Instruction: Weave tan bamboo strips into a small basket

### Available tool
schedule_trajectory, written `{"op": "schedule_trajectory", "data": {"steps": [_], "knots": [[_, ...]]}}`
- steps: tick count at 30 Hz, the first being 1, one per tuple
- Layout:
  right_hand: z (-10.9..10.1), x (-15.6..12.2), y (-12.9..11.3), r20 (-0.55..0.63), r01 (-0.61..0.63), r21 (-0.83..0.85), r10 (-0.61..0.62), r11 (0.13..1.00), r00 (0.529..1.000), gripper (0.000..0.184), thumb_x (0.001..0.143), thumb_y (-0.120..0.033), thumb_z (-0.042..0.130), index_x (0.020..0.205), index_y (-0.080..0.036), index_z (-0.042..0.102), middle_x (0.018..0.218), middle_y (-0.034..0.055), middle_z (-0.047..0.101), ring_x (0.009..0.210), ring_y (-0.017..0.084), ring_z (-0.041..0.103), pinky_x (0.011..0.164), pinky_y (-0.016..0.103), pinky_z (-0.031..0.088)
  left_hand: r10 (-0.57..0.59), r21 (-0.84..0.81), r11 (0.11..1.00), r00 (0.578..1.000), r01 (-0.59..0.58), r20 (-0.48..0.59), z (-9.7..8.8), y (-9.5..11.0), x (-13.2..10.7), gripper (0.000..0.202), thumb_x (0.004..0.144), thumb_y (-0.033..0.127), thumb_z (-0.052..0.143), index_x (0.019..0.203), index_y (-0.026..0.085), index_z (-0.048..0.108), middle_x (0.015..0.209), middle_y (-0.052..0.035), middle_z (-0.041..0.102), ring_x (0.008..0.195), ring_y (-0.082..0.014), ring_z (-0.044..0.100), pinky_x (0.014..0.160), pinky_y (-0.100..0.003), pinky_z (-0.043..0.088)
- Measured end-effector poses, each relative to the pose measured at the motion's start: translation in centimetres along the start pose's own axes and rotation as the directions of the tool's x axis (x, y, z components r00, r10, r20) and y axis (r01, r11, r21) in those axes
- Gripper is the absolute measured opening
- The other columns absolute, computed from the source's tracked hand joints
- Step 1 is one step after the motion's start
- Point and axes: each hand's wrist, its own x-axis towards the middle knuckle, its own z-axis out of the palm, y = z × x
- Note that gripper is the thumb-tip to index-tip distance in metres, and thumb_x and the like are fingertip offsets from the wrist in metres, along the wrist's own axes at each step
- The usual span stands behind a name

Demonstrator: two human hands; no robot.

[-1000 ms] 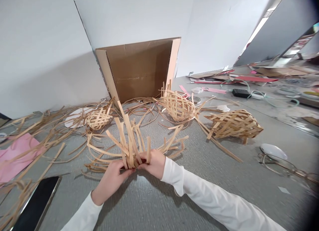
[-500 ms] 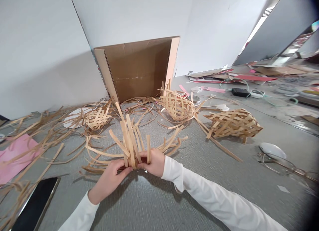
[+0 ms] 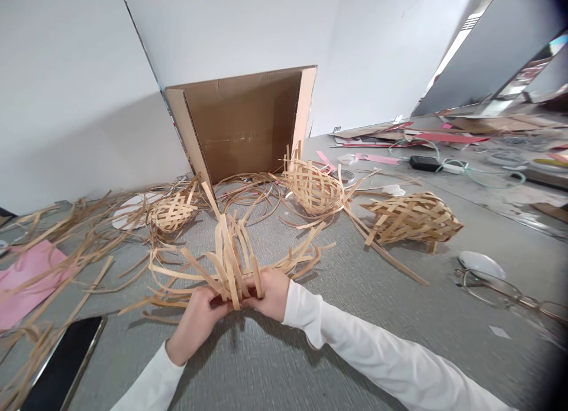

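My left hand and my right hand meet at the front of the grey table, pinching a loose weave of thin bamboo strips between them. The strips stand up in a bunch above my fingers, and longer ends fan out sideways. Beyond my hands lie several woven bamboo baskets: a small one, a rounded one and a larger one on its side. None touches my hands.
An open cardboard box stands on its side at the back. A black phone lies at front left, near pink paper and scattered strips. Eyeglasses lie at right. Cables and papers sit farther back.
My hands have drawn closer together, and the upright strips are bunched more tightly and lean a little left. The whole view has shifted slightly.
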Motion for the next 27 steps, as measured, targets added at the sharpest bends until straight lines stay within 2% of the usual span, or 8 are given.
{"op": "schedule_trajectory", "data": {"steps": [7,11,13,16,18,20,24,27], "knots": [[0.1,-0.2,-0.6,-0.053,-0.057,-0.083,0.053,0.995,0.997,0.009,0.071,-0.027,0.061,0.077,-0.022,0.067,0.072,0.0009,0.068,0.069,0.019,0.063,0.053,0.023,0.035,-0.057,-0.055,0.997,0.996,0.054,-0.063,0.1,-0.3,-0.1,0.021,0.072,0.028,0.061,0.085,0.014,0.072,0.077,-0.004,0.072,0.076,-0.0231,0.065,0.07,-0.031,0.05],[0.1,-0.2,-0.3,-0.01,0.034,-0.06,-0.034,0.998,0.999,0.013,0.074,-0.025,0.058,0.084,-0.022,0.066,0.08,0.001,0.069,0.077,0.019,0.064,0.059,0.023,0.038,-0.083,-0.181,0.98,0.996,0.084,0.013,0.2,0.6,-0.1,0.024,0.071,0.029,0.062,0.089,0.014,0.07,0.082,-0.0064,0.072,0.075,-0.0217,0.064,0.072,-0.032,0.05],[0.1,-0.2,-0.2,0.023,0.076,-0.078,-0.075,0.994,0.997,0.015,0.073,-0.022,0.058,0.086,-0.022,0.064,0.086,0.0016,0.068,0.082,0.02,0.063,0.063,0.024,0.039,-0.102,-0.221,0.97,0.995,0.103,0.018,0.2,0.9,0.0,0.024,0.07,0.029,0.063,0.087,0.014,0.07,0.08,-0.0061,0.072,0.073,-0.0211,0.064,0.071,-0.032,0.051],[0.4,-0.2,-0.4,0.024,0.067,-0.071,-0.066,0.995,0.998,0.024,0.067,-0.026,0.066,0.09,-0.021,0.061,0.089,0.0032,0.067,0.082,0.021,0.062,0.064,0.025,0.04,-0.112,-0.263,0.958,0.994,0.113,0.017,0.2,0.8,0.1,0.022,0.069,0.028,0.064,0.084,0.014,0.07,0.076,-0.0045,0.072,0.068,-0.0194,0.064,0.069,-0.03,0.05],[0.7,-0.2,-0.5,-0.024,0.037,-0.012,-0.037,0.999,0.999,0.035,0.062,-0.033,0.071,0.092,-0.02,0.058,0.088,0.0033,0.066,0.079,0.02,0.061,0.063,0.025,0.041,-0.112,-0.266,0.957,0.993,0.114,0.024,0.1,0.7,0.1,0.021,0.069,0.028,0.063,0.083,0.014,0.07,0.075,-0.0038,0.071,0.067,-0.019,0.064,0.068,-0.029,0.05],[1.1,-0.2,-0.7,-0.084,0.03,0.044,-0.026,0.999,0.996,0.036,0.062,-0.033,0.072,0.092,-0.02,0.056,0.088,0.0031,0.064,0.077,0.019,0.06,0.062,0.024,0.041,-0.125,-0.244,0.961,0.992,0.128,0.029,-0.1,0.7,0.1,0.022,0.069,0.027,0.062,0.084,0.013,0.07,0.076,-0.0039,0.071,0.069,-0.0197,0.064,0.068,-0.029,0.05],[1.7,-0.4,-0.9,-0.194,0.108,0.081,-0.09,0.991,0.977,0.022,0.066,-0.02,0.064,0.085,-0.019,0.053,0.084,0.0027,0.061,0.072,0.016,0.058,0.061,0.022,0.041,-0.137,-0.229,0.963,0.99,0.14,0.029,-0.3,0.6,0.2,0.025,0.069,0.028,0.063,0.089,0.014,0.068,0.083,-0.0048,0.071,0.077,-0.0216,0.064,0.074,-0.031,0.049],[2.2,-0.6,-1.2,-0.276,0.123,0.077,-0.098,0.989,0.956,0.01,0.07,-0.019,0.057,0.078,-0.019,0.051,0.077,0.0021,0.057,0.065,0.014,0.055,0.057,0.022,0.04,-0.13,-0.269,0.954,0.991,0.135,0.036,-0.3,0.5,0.3,0.024,0.069,0.029,0.064,0.088,0.014,0.068,0.084,-0.005,0.071,0.079,-0.0211,0.064,0.079,-0.032,0.048]]}}
